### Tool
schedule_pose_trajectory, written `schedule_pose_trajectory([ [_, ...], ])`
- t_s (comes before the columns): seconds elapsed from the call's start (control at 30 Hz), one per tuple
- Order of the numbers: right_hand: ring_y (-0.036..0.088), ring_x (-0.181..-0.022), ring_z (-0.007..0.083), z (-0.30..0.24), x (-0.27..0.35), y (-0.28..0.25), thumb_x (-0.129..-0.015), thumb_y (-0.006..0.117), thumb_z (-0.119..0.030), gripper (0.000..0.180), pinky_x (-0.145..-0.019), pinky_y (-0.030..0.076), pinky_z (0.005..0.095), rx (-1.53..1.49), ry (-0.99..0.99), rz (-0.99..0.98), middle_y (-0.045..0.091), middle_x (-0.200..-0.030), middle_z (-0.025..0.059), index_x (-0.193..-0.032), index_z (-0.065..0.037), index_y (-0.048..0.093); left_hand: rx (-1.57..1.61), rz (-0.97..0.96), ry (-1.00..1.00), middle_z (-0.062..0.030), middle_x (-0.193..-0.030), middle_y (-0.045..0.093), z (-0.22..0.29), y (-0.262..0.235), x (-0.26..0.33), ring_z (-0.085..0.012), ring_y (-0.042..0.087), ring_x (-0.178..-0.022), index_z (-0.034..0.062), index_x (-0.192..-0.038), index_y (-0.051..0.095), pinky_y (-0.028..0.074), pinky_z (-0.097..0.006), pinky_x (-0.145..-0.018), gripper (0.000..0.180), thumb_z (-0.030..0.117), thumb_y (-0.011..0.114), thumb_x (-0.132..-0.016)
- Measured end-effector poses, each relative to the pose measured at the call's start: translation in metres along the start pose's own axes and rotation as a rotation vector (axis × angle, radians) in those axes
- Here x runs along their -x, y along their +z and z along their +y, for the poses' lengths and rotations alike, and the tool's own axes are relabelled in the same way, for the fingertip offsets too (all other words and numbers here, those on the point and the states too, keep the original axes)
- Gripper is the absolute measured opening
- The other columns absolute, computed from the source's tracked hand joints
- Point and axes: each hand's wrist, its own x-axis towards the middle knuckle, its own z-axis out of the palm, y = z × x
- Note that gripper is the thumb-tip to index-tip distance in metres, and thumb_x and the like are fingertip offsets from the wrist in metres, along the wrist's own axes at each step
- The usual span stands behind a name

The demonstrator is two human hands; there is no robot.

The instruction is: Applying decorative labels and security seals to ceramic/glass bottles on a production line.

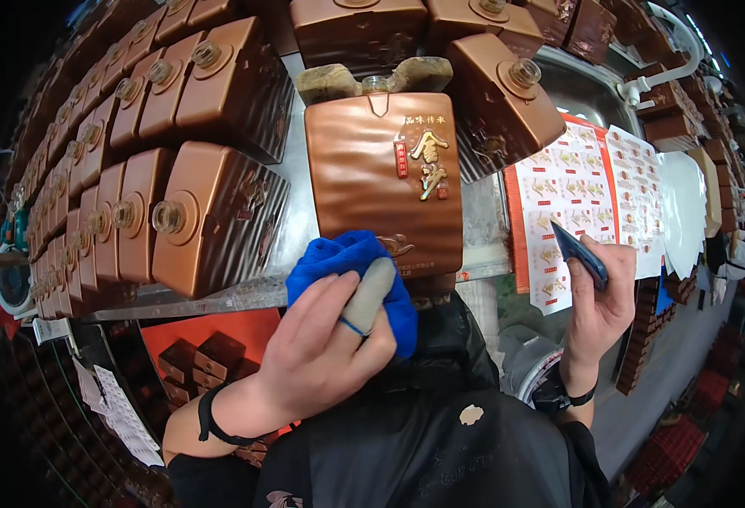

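A brown, squarish bottle [372, 178] lies face up before me, with raised gold characters and a small red label on its front. Its neck rests between two worn, padded blocks [419, 74] at the far end. A bunched blue cloth [338, 254] is gripped in my left hand [326, 339], against the bottle's lower left corner. One finger of that hand wears a pale finger cot [370, 292]. Off to the right, my right hand [601, 296] pinches dark, pointed tweezers [582, 254], tip up, over a sheet of gold and red stickers [550, 203].
Rows of similar brown bottles [207, 220] crowd the bench at left. One more bottle [504, 102] leans at the right, near a metal sink [588, 80] with a white tap [639, 89]. A second sticker sheet [635, 182] lies beside the first. Below the bench stand stacked brown pieces [211, 360].
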Motion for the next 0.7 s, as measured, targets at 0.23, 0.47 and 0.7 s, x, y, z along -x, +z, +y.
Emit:
schedule_pose_trajectory([
  [0.23,0.054,-0.086,0.0169,-0.003,-0.002,0.0,-0.081,0.075,0.009,0.035,-0.074,0.045,0.0272,0.012,-0.07,-0.02,0.062,-0.093,0.0063,-0.114,-0.001,0.071,0.159,-0.007,-0.03,-0.0138,-0.091,0.064,0.005,0.014,-0.008,-0.0312,0.059,-0.113,0.006,-0.093,0.064,0.058,-0.04,-0.088,0.015,0.007,0.067,-0.078],
  [0.47,0.054,-0.088,0.0175,0.001,0.003,-0.002,-0.081,0.075,0.009,0.034,-0.077,0.044,0.0272,0.003,0.005,0.008,0.063,-0.093,0.0069,-0.113,0.0,0.071,0.053,-0.011,-0.131,-0.014,-0.113,0.068,-0.008,-0.003,0.036,-0.0344,0.058,-0.115,0.0042,-0.098,0.067,0.058,-0.04,-0.087,0.021,0.006,0.069,-0.077],
  [0.7,0.054,-0.088,0.0175,-0.001,-0.001,0.002,-0.081,0.075,0.009,0.033,-0.078,0.044,0.0277,0.022,-0.041,-0.013,0.062,-0.092,0.0066,-0.113,0.0,0.072,0.032,0.101,-0.186,-0.0234,-0.116,0.068,-0.016,0.0,0.041,-0.0365,0.064,-0.106,-0.0035,-0.105,0.062,0.058,-0.04,-0.085,0.029,-0.002,0.068,-0.077],
])
